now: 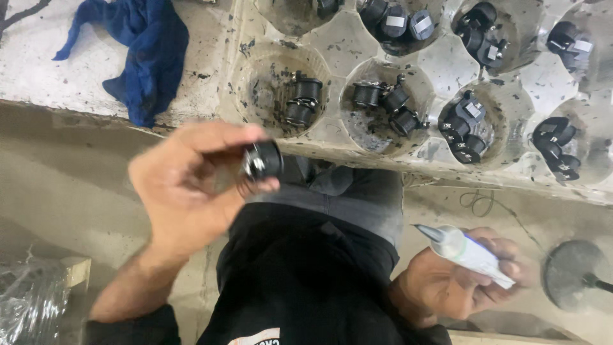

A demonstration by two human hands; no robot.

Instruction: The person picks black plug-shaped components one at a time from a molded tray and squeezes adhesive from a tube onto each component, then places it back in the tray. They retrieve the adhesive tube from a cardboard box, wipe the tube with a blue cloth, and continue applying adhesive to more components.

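My left hand (182,185) is raised in front of the bench edge and pinches a small round black part (263,161) with a metal rim between thumb and fingertips. Lower right, my right hand (456,281) grips a white squeeze tube (469,253) whose thin nozzle points up and to the left, apart from the part. Just beyond the held part lies a clear moulded tray (348,131) with round cups, each holding two or three similar black parts (300,99).
A crumpled blue cloth (143,51) lies on the dirty white bench at the upper left. A round grey base with a stem (571,273) stands on the floor at the right. A plastic-wrapped bundle (29,300) sits at the lower left. My dark clothing fills the bottom middle.
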